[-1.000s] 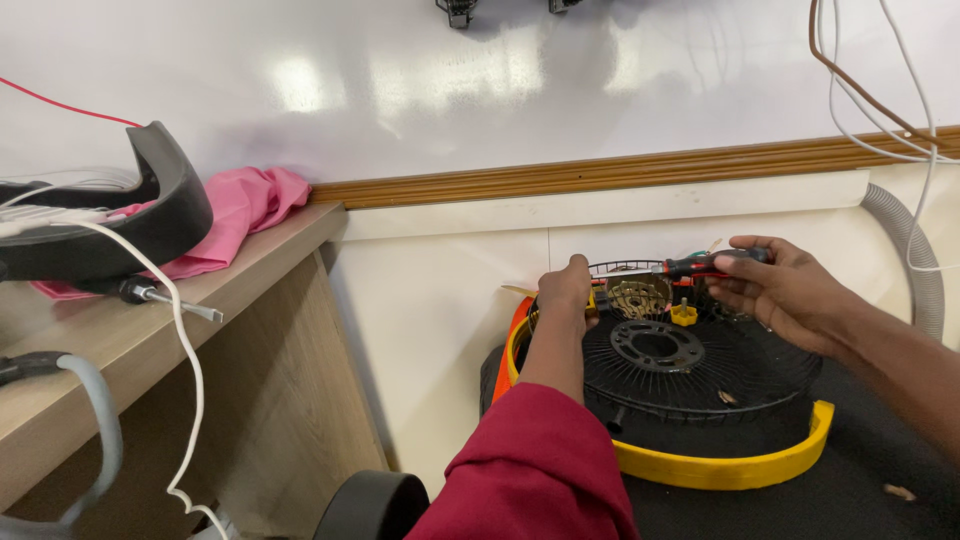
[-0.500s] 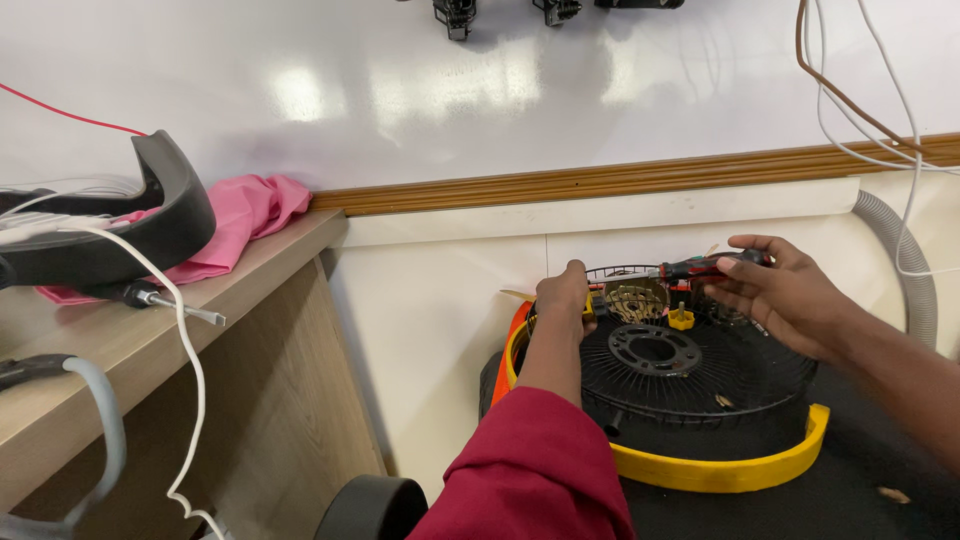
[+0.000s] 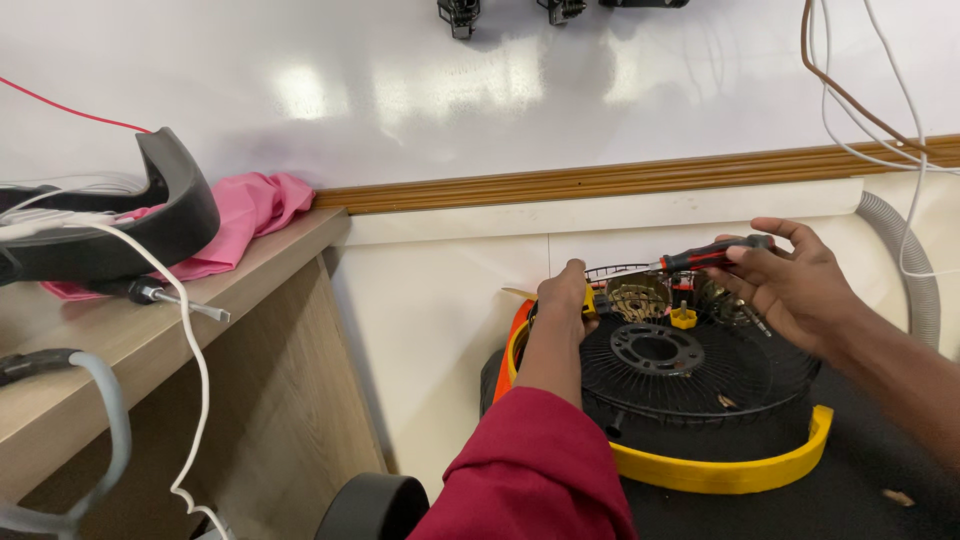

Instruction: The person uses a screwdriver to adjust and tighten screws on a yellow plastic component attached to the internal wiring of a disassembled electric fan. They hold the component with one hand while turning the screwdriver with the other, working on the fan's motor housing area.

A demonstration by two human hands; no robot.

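A round black fan housing with a ribbed grille (image 3: 690, 385) and a yellow rim (image 3: 730, 470) lies flat in front of me. At its far edge sit a brass-coloured motor part (image 3: 638, 296) and a small yellow knob (image 3: 683, 318). My left hand (image 3: 563, 297), in a dark red sleeve, grips the housing's far left edge. My right hand (image 3: 785, 285) holds a red-and-black screwdriver (image 3: 705, 256) just above the motor part, its tip pointing left.
A wooden bench (image 3: 200, 310) at left carries a pink cloth (image 3: 245, 215), a curved black part (image 3: 120, 225), a second screwdriver (image 3: 170, 297) and a white cable (image 3: 190, 380). A grey hose (image 3: 915, 285) and hanging wires (image 3: 880, 90) are at right by the white wall.
My view has shifted slightly. Both hands stay at the fan's far edge, with the right hand and screwdriver barely moved.
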